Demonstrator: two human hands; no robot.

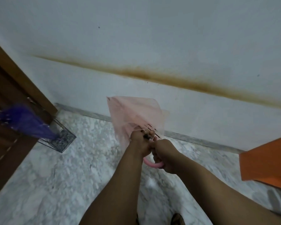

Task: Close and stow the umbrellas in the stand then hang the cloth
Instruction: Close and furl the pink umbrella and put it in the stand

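Observation:
A pink umbrella (135, 114) with a see-through canopy points away from me toward the wall, its canopy partly folded in. My left hand (140, 142) grips the shaft just behind the canopy. My right hand (165, 157) holds the curved pink handle (152, 164). At the left a purple umbrella (25, 123) stands closed, tip down, in a wire stand (64, 138) on the floor beside the door. No cloth is in view.
A brown wooden door (10, 98) fills the left edge. An orange piece of furniture (266, 164) juts in at the right. The white wall (152, 46) with a brown stain runs behind, over a marble floor (63, 184).

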